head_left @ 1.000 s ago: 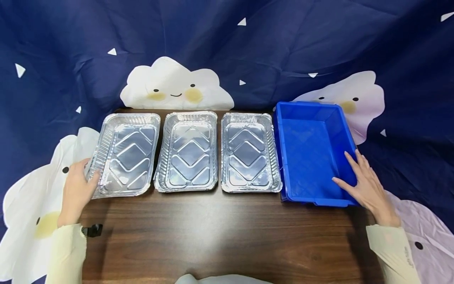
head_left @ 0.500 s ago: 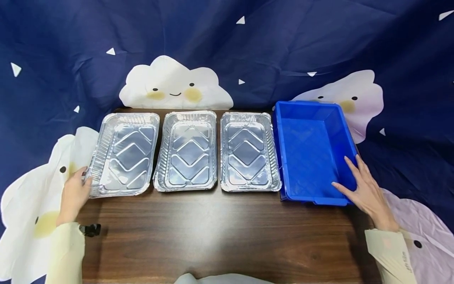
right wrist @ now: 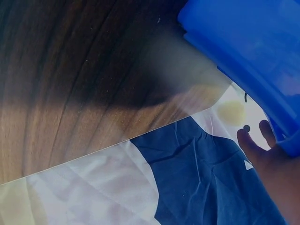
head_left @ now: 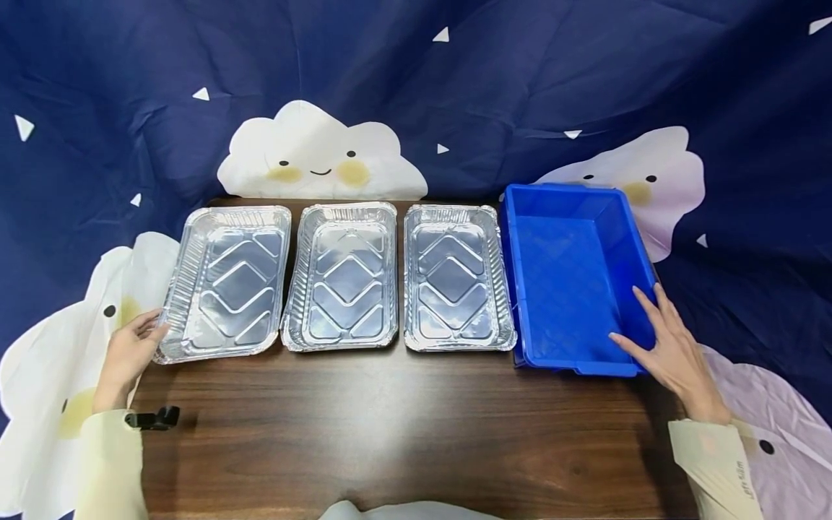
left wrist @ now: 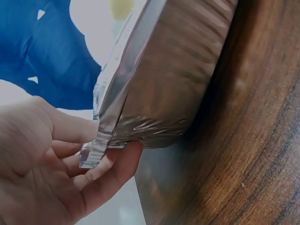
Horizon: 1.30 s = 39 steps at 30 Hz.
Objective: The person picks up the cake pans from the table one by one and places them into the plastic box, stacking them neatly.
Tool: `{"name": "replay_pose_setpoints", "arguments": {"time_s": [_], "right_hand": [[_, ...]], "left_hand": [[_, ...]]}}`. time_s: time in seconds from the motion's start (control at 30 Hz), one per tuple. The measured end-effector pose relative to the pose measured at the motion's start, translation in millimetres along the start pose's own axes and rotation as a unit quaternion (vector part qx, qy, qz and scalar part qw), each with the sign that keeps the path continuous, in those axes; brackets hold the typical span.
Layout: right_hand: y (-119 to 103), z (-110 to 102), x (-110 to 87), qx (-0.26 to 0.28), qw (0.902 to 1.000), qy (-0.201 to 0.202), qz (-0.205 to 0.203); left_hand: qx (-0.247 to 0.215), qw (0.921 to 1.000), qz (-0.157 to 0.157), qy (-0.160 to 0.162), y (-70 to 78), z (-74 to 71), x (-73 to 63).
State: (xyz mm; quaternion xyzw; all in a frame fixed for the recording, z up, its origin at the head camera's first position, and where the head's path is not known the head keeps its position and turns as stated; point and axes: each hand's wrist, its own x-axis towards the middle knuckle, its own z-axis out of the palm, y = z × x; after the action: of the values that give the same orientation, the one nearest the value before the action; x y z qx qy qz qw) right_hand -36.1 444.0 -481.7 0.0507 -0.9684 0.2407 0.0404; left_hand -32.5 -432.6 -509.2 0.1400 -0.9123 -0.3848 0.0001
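My left hand (head_left: 126, 354) is at the near left corner of the leftmost foil tray (head_left: 237, 282). In the left wrist view the thumb presses the crimped rim of the foil tray (left wrist: 164, 89) from above, while curled fingers of the left hand (left wrist: 51, 159) lie under it. My right hand (head_left: 679, 357) spreads over the right wall of the blue bin (head_left: 565, 282), thumb and index finger stretched out over its inside. Two fingertips of the right hand (right wrist: 281, 183) show outside the blue bin (right wrist: 253, 51) in the right wrist view; the others are hidden there.
A middle foil tray (head_left: 349, 285) and a right foil tray (head_left: 455, 282) stand in the same row, the latter close beside the bin. All rest along the back of a brown wooden table (head_left: 390, 426). A navy cloth with clouds (head_left: 494, 72) hangs behind.
My left hand has drawn back leftward from over the left tray's side to its near corner, where it now pinches the rim. My right hand has barely shifted.
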Motion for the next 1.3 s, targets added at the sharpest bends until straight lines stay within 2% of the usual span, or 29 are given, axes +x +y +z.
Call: {"name": "replay_pose_setpoints", "arguments": {"time_s": [0.13, 0.33, 0.57, 0.7, 0.83, 1.13, 1.3], "right_hand": [[-1, 0, -0.8, -0.001, 1.0, -0.004, 0.008], [0, 0, -0.8, 0.0, 1.0, 0.001, 0.006], [1, 1, -0.8, 0.002, 1.0, 0.001, 0.005], [2, 1, -0.4, 0.003, 1.0, 0.008, 0.001], [2, 1, 0.0, 0.004, 1.0, 0.007, 0.0], [2, 0, -0.5, 0.009, 0.9998, -0.012, 0.016], [3, 0, -1.5, 0.009, 0.9998, -0.013, 0.012]], "left_hand": [[-0.02, 0.9998, 0.005, 0.004, -0.1, -1.7, -1.5], [-0.043, 0.999, -0.011, 0.007, 3.6, -9.0, -4.3], [-0.082, 0.9961, -0.026, 0.019, 20.5, -21.3, -9.4], [-0.1, 0.9945, -0.023, 0.022, 41.0, -24.6, -10.7], [-0.102, 0.9941, -0.022, 0.027, 66.9, -19.3, -10.7], [-0.16, 0.986, -0.001, 0.047, 129.4, 9.7, -14.9], [-0.175, 0.9842, 0.015, 0.023, 168.2, 30.8, -22.1]]}}
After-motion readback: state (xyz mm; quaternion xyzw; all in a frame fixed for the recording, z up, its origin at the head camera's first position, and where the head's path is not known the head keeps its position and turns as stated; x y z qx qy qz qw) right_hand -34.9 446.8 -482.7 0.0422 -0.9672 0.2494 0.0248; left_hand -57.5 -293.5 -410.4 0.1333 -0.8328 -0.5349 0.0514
